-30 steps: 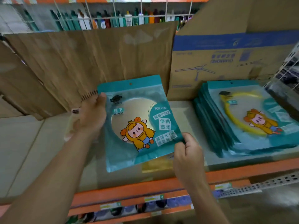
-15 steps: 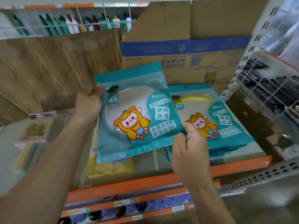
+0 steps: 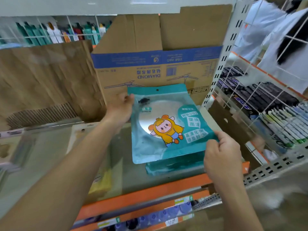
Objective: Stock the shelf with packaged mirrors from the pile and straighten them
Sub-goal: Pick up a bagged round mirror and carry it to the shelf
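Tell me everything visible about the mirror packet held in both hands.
The mirror packet is a glossy teal pouch with a top hang hole, a clear window showing a round silvery mirror, and a yellow-hooded cartoon figure. The left hand grips its upper left edge, the right hand pinches its lower right corner; it hangs tilted over a stack of like packets.

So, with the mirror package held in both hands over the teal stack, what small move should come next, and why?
Probably lower the mirror package flat onto the stack and square the edges. The left hand grips its upper left edge, the right hand pinches its lower right corner, and it is over the stack but not lined up with it: the stack's front edge shows beneath.
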